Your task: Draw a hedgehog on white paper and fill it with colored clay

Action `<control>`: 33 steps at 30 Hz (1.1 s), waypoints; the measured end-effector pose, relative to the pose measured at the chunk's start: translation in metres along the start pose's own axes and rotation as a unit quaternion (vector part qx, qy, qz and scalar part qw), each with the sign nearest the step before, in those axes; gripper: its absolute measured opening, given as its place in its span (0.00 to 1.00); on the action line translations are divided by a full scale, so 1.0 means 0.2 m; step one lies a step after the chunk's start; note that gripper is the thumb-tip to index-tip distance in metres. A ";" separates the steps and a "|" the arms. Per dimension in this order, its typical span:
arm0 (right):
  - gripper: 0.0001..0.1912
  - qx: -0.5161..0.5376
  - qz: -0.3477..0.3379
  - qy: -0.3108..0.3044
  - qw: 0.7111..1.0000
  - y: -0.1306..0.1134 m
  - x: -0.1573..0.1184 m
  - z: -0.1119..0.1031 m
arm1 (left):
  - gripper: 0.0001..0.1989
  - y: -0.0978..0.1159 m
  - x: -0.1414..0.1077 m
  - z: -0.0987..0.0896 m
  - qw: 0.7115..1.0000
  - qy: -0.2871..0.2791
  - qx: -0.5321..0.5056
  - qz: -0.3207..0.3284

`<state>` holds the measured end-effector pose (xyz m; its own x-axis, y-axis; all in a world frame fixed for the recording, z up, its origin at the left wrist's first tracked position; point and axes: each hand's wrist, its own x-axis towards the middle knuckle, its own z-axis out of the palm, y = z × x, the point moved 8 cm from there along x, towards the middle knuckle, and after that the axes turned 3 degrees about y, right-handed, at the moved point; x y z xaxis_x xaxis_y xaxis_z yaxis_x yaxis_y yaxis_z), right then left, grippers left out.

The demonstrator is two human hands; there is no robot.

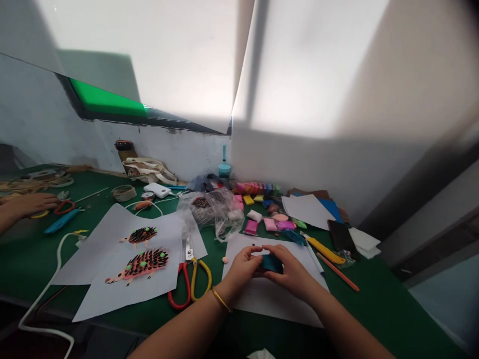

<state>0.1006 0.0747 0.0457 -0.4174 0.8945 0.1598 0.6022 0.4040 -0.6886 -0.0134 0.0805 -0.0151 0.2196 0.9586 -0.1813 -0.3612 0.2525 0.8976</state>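
Between the fingers of both hands is a flat dark teal piece of modelling clay (272,264), partly covered by the fingers. My left hand (244,268) pinches its left side with thumb and forefinger, while my right hand (290,271) is curled around its right side. Both are just above a white sheet of paper (269,299) on the green table. A small pale pink ball (225,260) lies left of my left hand. Farther left are red-and-yellow-handled scissors (190,279). Beyond my hands lie a magenta clay packet (251,227) and a crumpled teal wrapper (293,236).
On the left, paper sheets (93,304) bear two clay hedgehogs (140,264). A clear plastic bag (220,214) lies behind. A yellow cutter (326,250), an orange stick (339,272) and a dark phone (342,238) are at right. Another person's hand (35,203) is far left.
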 end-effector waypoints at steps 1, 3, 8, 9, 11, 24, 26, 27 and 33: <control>0.29 0.017 -0.004 -0.011 1.000 0.01 0.00 0.00 | 0.28 0.00 0.00 0.00 1.000 -0.003 0.004 -0.002; 0.25 0.032 -0.006 -0.017 0.999 0.04 0.01 -0.03 | 0.27 0.00 0.00 0.00 1.000 0.001 0.017 -0.001; 0.24 0.015 0.022 -0.002 1.000 0.18 0.07 -0.10 | 0.19 0.08 0.03 -0.10 0.976 0.076 0.170 0.115; 0.24 0.012 0.020 -0.009 1.000 0.20 0.08 -0.09 | 0.16 0.11 0.03 -0.12 0.958 0.090 0.228 0.151; 0.24 0.006 0.014 -0.023 1.000 0.24 0.10 -0.06 | 0.15 0.13 0.03 -0.14 0.919 0.112 0.330 0.186; 0.22 -0.057 0.029 -0.019 0.998 0.24 0.10 0.00 | 0.17 0.13 0.02 -0.13 0.855 0.107 0.473 0.184; 0.22 -0.064 0.029 -0.019 0.997 0.24 0.10 0.00 | 0.17 0.13 0.01 -0.13 0.847 0.108 0.486 0.185; 0.22 -0.068 0.029 -0.019 0.997 0.24 0.10 0.00 | 0.16 0.13 0.01 -0.12 0.840 0.104 0.499 0.187; 0.25 -0.081 0.035 -0.040 0.995 0.26 0.10 0.01 | 0.12 0.15 -0.06 -0.01 0.765 0.052 0.603 0.220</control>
<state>0.1218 0.1130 0.0116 -0.4187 0.9065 0.0546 0.7311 0.3722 -0.5718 -0.0282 0.0769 0.0126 0.2218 0.9367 0.2710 0.7336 -0.3434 0.5865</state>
